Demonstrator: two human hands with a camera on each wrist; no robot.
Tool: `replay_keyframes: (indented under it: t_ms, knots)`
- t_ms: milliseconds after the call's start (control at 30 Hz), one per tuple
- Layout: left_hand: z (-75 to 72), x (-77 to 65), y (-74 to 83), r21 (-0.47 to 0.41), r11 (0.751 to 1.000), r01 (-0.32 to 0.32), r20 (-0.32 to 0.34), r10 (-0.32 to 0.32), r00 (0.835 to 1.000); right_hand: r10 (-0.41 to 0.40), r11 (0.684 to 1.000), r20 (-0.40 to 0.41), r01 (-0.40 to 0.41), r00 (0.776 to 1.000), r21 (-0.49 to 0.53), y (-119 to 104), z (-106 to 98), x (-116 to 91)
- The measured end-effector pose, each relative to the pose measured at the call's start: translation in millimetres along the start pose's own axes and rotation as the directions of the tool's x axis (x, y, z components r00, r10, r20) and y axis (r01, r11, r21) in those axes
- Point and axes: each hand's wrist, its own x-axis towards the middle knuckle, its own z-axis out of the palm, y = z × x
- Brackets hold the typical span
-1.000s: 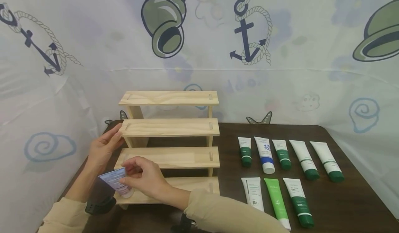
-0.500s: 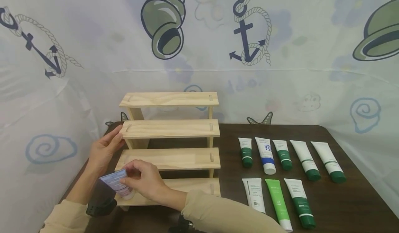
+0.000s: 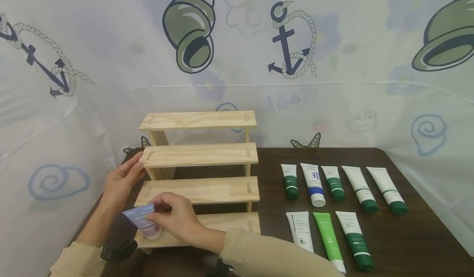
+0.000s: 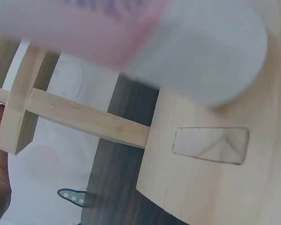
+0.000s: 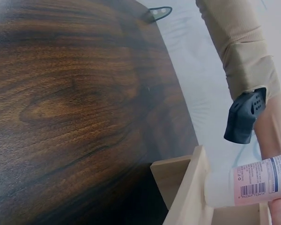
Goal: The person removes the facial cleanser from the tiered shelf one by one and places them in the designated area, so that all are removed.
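Note:
In the head view my right hand (image 3: 181, 219) pinches a small lilac-and-pink tube (image 3: 142, 219) near its flat end. The tube leans left, its white cap down at the left end of the lowest step of a wooden tiered rack (image 3: 200, 155). Up close in the right wrist view, the tube's white cap (image 5: 218, 188) meets the pale board. My left hand (image 3: 122, 182) holds the left end of the rack's second step from the top, thumb in front; its other fingers are partly hidden. In the left wrist view the tube's blurred cap (image 4: 210, 51) covers part of the board.
Right of the rack, several tubes lie in two rows on the dark wooden table (image 3: 407, 244). Among them are a bright green tube (image 3: 328, 240) and a white-and-blue tube (image 3: 314, 184). A patterned cloth (image 3: 244, 63) hangs behind and at the left.
The lilac-and-pink tube has shifted slightly right and stands a little steeper with my right hand. My left hand stays at the rack. The head view has shifted slightly.

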Motion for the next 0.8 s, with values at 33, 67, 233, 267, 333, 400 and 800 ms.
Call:
replay_keyframes:
  t_ms: [33,67,233,267,333,400,800]
  knots:
    - [0.0,0.0,-0.4,-0.003,1.000,0.000,0.000,0.000,1.000,0.006,1.000,0.000,-0.006,1.000,0.010,-1,-2,-1]
    - [0.0,0.2,-0.8,-0.007,1.000,0.001,0.000,-0.001,1.000,0.009,1.000,0.001,-0.009,1.000,0.018,-2,-3,-2]
    - [-0.1,0.2,-1.7,-0.007,1.000,0.006,0.005,-0.006,1.000,0.012,0.999,0.014,-0.012,1.000,0.036,-10,-17,-7]
    - [0.2,0.0,-1.5,-0.005,1.000,0.007,0.006,-0.007,1.000,0.012,0.999,0.017,-0.013,1.000,0.039,-12,-21,-8]
    - [0.9,-0.2,-0.9,-0.005,1.000,0.006,0.010,-0.006,1.000,0.017,0.999,0.017,-0.018,1.000,0.031,-16,-29,-11]
    - [1.6,-0.1,-0.7,-0.013,1.000,0.004,0.015,-0.004,1.000,0.034,0.999,0.016,-0.035,0.999,0.038,-20,-39,-15]
    - [1.8,0.3,-1.2,-0.016,1.000,0.002,0.004,-0.002,1.000,0.131,0.988,-0.027,-0.128,0.991,0.090,-33,-108,-37]
